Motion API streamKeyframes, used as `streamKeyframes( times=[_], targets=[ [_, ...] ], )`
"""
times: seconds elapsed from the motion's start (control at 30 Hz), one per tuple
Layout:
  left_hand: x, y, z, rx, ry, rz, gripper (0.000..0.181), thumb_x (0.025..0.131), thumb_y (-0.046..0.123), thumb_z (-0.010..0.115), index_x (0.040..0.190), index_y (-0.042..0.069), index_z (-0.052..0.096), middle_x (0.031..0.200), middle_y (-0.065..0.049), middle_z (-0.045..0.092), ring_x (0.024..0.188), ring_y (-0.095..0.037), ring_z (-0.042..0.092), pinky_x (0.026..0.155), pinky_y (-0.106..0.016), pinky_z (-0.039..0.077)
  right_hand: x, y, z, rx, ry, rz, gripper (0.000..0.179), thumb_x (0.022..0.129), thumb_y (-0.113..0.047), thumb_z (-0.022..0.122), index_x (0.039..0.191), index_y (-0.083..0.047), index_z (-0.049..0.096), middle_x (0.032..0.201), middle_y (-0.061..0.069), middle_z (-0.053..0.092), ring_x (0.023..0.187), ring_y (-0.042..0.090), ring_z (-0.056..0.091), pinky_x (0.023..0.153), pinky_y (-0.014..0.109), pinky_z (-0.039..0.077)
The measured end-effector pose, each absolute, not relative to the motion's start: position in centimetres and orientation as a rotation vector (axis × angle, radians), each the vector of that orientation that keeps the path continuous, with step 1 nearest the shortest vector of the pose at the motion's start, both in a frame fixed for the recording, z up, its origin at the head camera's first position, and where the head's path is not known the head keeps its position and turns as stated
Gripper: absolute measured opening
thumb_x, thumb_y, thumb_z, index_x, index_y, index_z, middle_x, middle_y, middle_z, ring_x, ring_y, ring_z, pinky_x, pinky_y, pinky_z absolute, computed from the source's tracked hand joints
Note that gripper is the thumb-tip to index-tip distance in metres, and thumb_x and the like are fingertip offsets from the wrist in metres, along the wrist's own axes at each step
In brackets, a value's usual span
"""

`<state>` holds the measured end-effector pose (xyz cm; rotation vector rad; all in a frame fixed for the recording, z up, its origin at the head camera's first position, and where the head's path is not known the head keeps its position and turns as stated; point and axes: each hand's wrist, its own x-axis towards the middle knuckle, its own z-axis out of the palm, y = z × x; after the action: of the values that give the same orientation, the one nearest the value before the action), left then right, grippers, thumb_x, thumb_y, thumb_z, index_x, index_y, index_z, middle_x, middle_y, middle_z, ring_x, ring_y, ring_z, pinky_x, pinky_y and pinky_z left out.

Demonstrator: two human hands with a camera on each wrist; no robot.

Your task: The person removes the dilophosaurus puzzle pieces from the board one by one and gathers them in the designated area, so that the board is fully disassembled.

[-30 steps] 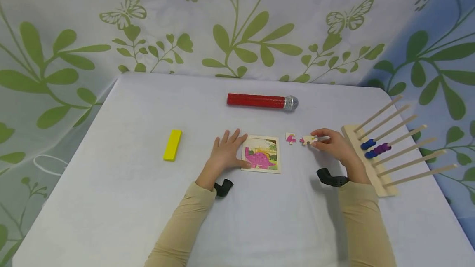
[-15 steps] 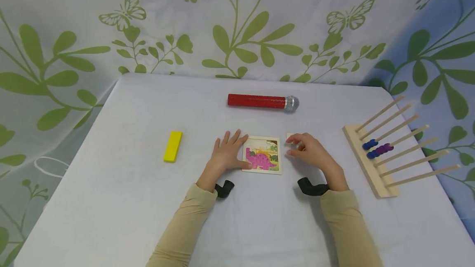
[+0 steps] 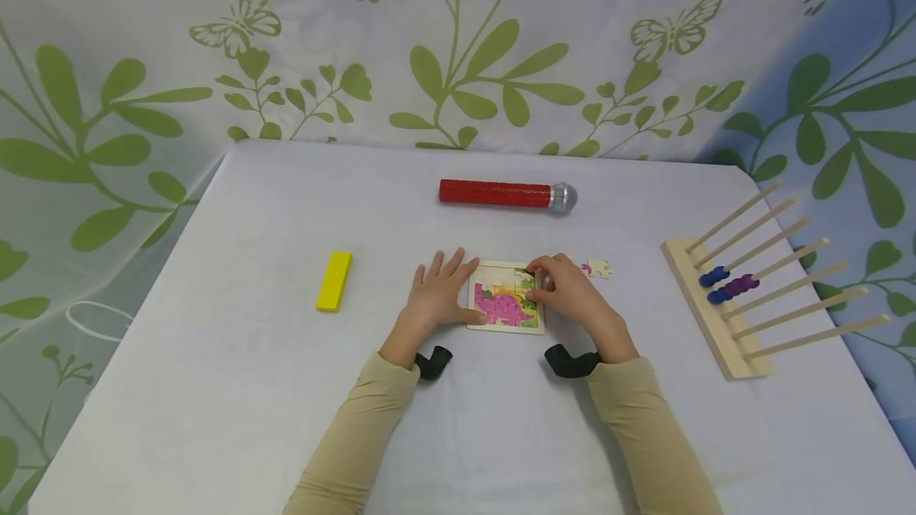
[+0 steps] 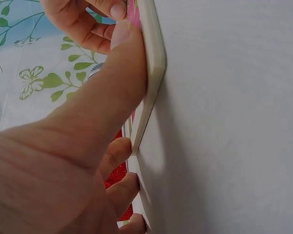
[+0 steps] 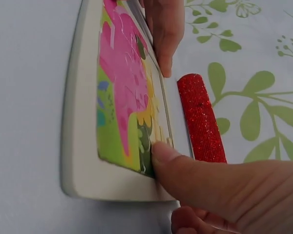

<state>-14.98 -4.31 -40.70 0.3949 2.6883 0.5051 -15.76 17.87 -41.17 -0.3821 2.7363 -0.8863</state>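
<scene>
A shallow wooden puzzle frame (image 3: 505,331) lies mid-table, with a pink dinosaur picture (image 5: 124,68) partly filled in. Its upper strip shows bare wood. My left hand (image 3: 436,292) rests spread at the frame's left side, thumb over the near left corner and fingertips against the edge. My right hand (image 3: 572,292) is at the right edge, its thumb (image 5: 166,152) touching the picture by the border and its other fingers curled. Whether a piece is between those fingers is hidden. A loose puzzle piece (image 3: 597,269) lies just right of this hand.
A red toy microphone (image 3: 504,193) with a silver head lies behind the frame. At left is a yellow block (image 3: 333,282). A wooden bead rack (image 3: 716,308) stands at right, its pegs leaning outward with blue and purple beads (image 3: 737,286).
My right hand has moved left from the loose piece to the frame's right edge. A second loose piece, seen earlier beside the frame, is out of sight now. My left hand stays put.
</scene>
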Motion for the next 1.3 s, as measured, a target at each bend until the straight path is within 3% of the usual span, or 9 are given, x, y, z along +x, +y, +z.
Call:
streamKeyframes(
  times=[0.2,0.53,0.83,1.07,1.3],
  targets=[
    [-15.0,-4.3,-40.6,0.393,2.686,0.503,0.092,0.069,0.048,0.073,0.144,0.021,0.027,0.151,-0.004,0.011,0.136,-0.031,0.002,0.105,-0.052,0.005,-15.9,17.5,-40.6,-0.366,2.748,-0.808,0.037,0.078,-0.014,0.072,0.110,-0.003,0.057,0.090,0.013,0.046,0.076,0.023,0.045,0.065,0.033,0.040],
    [-15.1,-4.4,-40.7,0.408,2.689,0.489,0.092,0.069,0.051,0.072,0.144,0.022,0.026,0.151,-0.003,0.011,0.136,-0.030,0.002,0.106,-0.052,0.005,-16.1,17.2,-40.4,-0.390,2.727,-0.859,0.039,0.078,-0.008,0.071,0.109,0.000,0.049,0.102,0.014,0.047,0.077,0.022,0.047,0.066,0.031,0.042],
    [-15.0,-4.5,-40.5,0.402,2.687,0.499,0.092,0.070,0.050,0.072,0.144,0.021,0.026,0.151,-0.003,0.011,0.136,-0.030,0.003,0.106,-0.052,0.005,-16.1,17.6,-40.9,-0.409,2.770,-0.940,0.033,0.079,-0.009,0.071,0.107,-0.002,0.055,0.102,0.011,0.054,0.077,0.021,0.048,0.063,0.031,0.042],
    [-14.9,-4.4,-40.4,0.401,2.685,0.532,0.091,0.069,0.047,0.074,0.143,0.020,0.028,0.150,-0.005,0.013,0.136,-0.032,0.004,0.105,-0.052,0.005,-15.9,22.1,-40.7,-0.265,2.691,-1.164,0.036,0.084,-0.015,0.066,0.114,0.000,0.054,0.108,0.016,0.055,0.091,0.028,0.052,0.071,0.034,0.045],
    [-14.9,-4.4,-40.6,0.400,2.695,0.519,0.092,0.069,0.047,0.074,0.144,0.020,0.028,0.150,-0.004,0.013,0.136,-0.031,0.003,0.106,-0.052,0.005,-14.9,28.6,-40.0,-0.094,2.753,-1.133,0.039,0.090,-0.020,0.057,0.121,0.002,0.049,0.113,0.024,0.044,0.092,0.036,0.050,0.066,0.031,0.044]
  ],
)
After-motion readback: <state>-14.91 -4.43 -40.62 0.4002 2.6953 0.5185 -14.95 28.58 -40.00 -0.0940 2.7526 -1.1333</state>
